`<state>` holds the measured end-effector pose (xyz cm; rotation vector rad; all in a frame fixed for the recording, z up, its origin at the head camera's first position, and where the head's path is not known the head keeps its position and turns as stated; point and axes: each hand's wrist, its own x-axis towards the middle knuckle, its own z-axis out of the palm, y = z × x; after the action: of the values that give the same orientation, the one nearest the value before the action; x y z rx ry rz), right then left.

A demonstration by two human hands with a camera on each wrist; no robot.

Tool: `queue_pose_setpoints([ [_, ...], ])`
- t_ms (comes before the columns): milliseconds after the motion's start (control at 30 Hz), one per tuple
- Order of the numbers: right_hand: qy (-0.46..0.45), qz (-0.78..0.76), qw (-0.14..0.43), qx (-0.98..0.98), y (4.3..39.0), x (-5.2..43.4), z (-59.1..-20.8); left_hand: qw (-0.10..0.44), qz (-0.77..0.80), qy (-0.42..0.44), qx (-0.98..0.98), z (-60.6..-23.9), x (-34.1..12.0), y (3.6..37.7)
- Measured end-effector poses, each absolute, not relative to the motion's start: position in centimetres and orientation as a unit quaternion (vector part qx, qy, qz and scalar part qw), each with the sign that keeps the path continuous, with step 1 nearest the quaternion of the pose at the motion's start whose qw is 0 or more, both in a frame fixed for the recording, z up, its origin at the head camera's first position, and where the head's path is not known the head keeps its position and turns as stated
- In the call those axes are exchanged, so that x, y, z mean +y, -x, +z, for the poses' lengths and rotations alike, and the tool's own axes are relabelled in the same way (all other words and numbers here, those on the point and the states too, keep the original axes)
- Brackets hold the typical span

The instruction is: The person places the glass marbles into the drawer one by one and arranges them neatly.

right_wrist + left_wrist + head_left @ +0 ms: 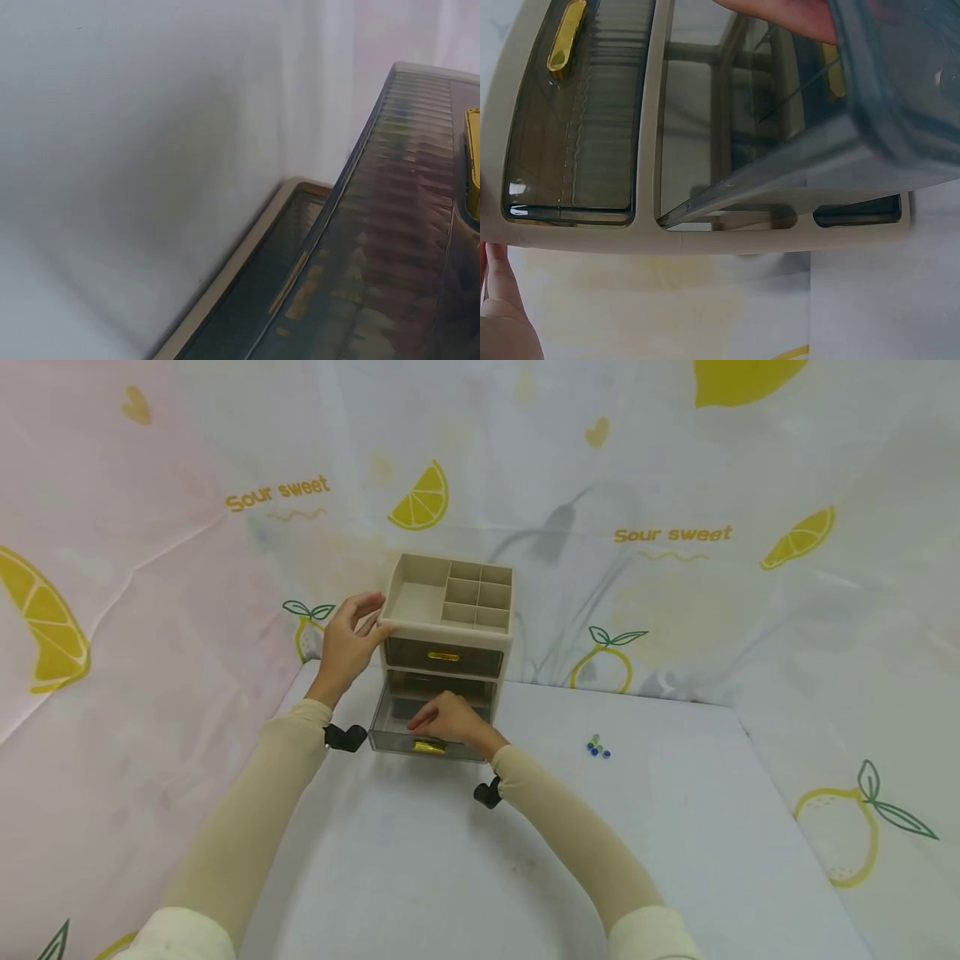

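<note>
Head view: right hand (448,720) in open drawer (430,727), grasp unclear; left hand (351,642) grips organizer (450,610).

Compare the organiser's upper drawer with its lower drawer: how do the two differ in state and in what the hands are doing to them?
The upper drawer is pushed in flush with the organiser; the lower drawer is pulled out over the table. No hand touches the upper drawer, while the right hand rests over the lower drawer's front edge. The left hand grips the organiser's top corner. Both are smoky translucent drawers with gold handles.
</note>
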<state>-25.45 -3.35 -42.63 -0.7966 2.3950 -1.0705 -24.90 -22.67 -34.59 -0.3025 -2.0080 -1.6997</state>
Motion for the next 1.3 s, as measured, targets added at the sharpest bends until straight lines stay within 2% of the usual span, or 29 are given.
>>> queue_pose_setpoints([
  [267,0.297,-0.406,0.167,0.848,25.4,-2.9,-42.4,0.240,-0.629,0.114,-0.730,-34.5,-22.5,25.1],
  [467,0.276,-0.477,0.165,0.818,25.3,-2.1,-42.3,0.238,-0.633,0.121,-0.726,-34.6,-22.4,25.0],
  [1000,0.274,-0.553,0.100,0.781,26.0,1.6,-39.0,0.243,-0.634,0.125,-0.723,-34.4,-22.8,25.1],
  [1300,0.249,-0.592,0.036,0.766,26.4,5.6,-38.1,0.243,-0.636,0.116,-0.724,-34.7,-22.5,25.1],
])
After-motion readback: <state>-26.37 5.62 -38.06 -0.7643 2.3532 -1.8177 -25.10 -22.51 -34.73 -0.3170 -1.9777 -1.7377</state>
